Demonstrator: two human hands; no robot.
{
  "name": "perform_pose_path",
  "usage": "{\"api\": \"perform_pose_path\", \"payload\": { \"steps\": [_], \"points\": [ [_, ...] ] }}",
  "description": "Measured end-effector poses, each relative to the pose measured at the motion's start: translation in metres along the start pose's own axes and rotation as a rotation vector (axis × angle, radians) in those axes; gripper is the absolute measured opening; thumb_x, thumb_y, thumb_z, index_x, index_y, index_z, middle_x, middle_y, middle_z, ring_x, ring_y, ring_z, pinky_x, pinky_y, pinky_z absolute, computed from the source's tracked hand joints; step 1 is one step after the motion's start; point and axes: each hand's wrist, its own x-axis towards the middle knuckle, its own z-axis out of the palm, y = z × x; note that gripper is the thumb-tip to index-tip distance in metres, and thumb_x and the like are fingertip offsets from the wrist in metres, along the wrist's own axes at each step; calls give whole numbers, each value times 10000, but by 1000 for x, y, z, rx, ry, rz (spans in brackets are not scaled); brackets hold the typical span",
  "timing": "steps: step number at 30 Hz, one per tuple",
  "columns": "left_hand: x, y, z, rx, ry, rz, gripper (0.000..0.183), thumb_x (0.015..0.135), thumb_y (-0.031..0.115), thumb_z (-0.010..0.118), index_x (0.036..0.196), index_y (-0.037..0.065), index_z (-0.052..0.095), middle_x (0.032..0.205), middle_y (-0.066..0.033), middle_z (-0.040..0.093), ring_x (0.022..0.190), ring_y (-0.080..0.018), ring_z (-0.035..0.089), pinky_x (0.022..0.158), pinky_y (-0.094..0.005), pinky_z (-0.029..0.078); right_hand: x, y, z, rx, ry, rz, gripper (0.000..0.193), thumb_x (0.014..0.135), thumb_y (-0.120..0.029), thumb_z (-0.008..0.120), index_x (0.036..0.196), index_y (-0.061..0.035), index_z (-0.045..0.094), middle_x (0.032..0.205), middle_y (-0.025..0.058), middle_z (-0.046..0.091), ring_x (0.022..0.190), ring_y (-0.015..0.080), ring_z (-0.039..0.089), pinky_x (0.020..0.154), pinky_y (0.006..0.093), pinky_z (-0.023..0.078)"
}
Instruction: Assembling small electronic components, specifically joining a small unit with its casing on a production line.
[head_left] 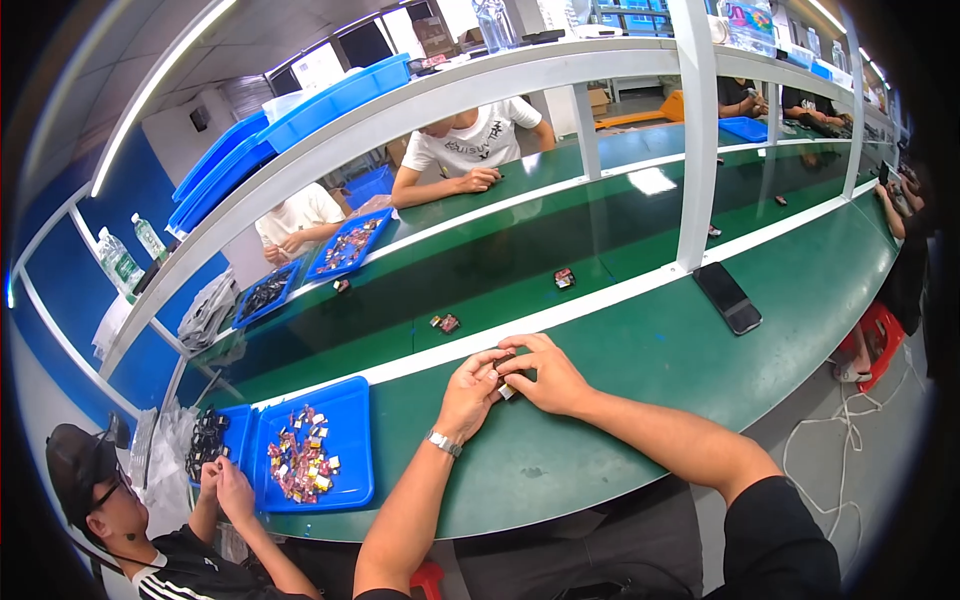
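Observation:
Both my hands meet over the green bench, in front of the white rail. My left hand [466,398], with a metal watch at its wrist, is closed with thumb and fingers pinching a small dark part. From the other side my right hand [548,376] closes its fingertips on the same part. A small piece with a pale and yellow face [507,391] shows below the fingertips, seemingly belonging to that part. My fingers cover most of it, so its exact kind is hidden.
Left of my arms, a blue tray [366,440] holds many small red, yellow and white parts. Beside it, a co-worker [110,500] handles something near black parts. A black phone [727,298] lies right. Small parts [446,323] rest on the dark belt beyond the rail; white posts [695,150] rise there.

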Motion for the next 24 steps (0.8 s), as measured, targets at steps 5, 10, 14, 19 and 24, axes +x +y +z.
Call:
{"api": "perform_pose_path", "payload": {
  "steps": [5,10,14,19,24],
  "points": [
    [1,-2,-3,-1,-5,39,280,991,42,506,1269,2,501,1311,-125,572,1139,-191,594,959,-352,513,0,-6,-5,-21,-2,-100,193,806,-114,716,996,-107,747,1260,70,588,1225,277,488,1030,395,417],
    [4,-4,-7,-30,-49,24,286,970,61,565,1246,22,505,1302,-117,579,1142,-196,589,957,-357,511,2,-2,-4,-25,52,-74,173,793,-91,713,963,-95,749,1222,66,613,1205,275,504,999,389,440],
    [4,-3,-6,-11,-21,24,286,970,46,555,1248,17,501,1290,-121,585,1135,-200,593,955,-360,513,2,0,0,-9,58,-72,174,789,-77,707,956,-98,751,1204,60,625,1192,273,515,985,384,451],
    [3,-3,-2,4,-9,32,289,973,45,545,1255,11,493,1292,-122,584,1127,-199,599,955,-360,515,0,3,1,3,74,-79,181,786,-75,705,956,-113,755,1221,58,626,1181,277,525,980,389,456],
    [1,-3,-2,19,-11,37,291,990,47,511,1276,-2,488,1333,-140,564,1128,-200,602,933,-350,521,1,6,2,5,66,-50,192,786,-74,705,963,-123,758,1283,59,608,1192,279,520,995,393,448]
  ]
}}
